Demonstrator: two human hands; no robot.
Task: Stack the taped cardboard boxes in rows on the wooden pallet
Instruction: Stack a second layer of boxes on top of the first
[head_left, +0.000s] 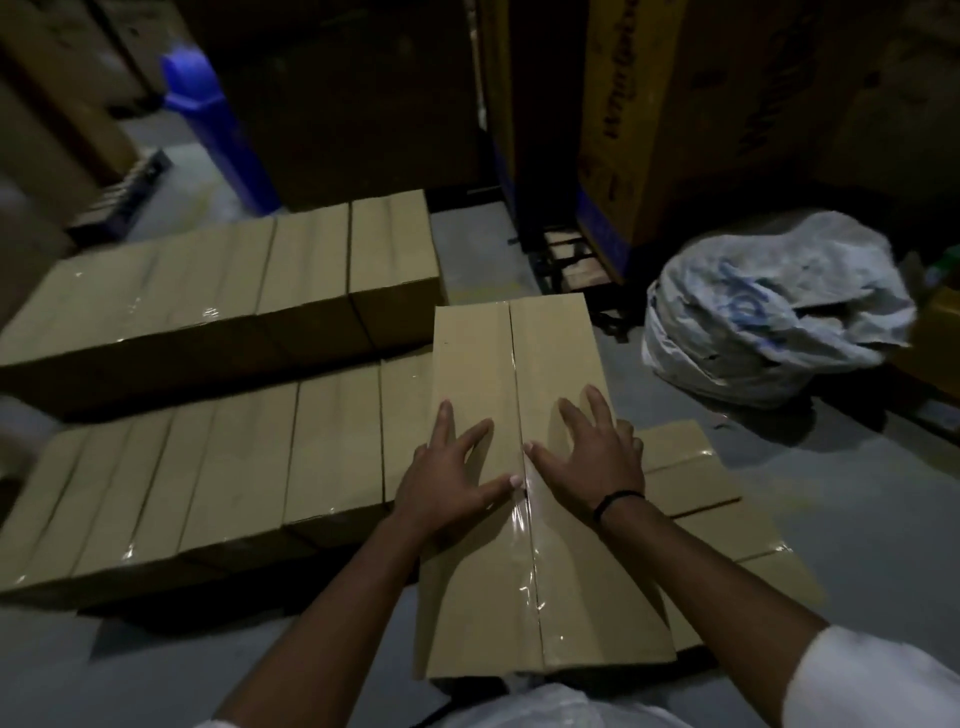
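A long cardboard box (519, 364) with clear tape down its middle seam lies lengthwise in front of me. My left hand (447, 475) lies flat on its top, left of the seam, fingers spread. My right hand (592, 452) presses flat on the right half, a black band on its wrist. Two rows of taped boxes lie to the left: a near row (208, 483) and a far row (234, 291). More boxes (711, 499) lie under and right of the one I touch. The pallet is hidden.
A crumpled white plastic sack (774, 306) sits on the grey floor at right. A blue bin (218, 130) stands at the back left. Tall printed cartons (649, 119) and dark stacks wall off the back.
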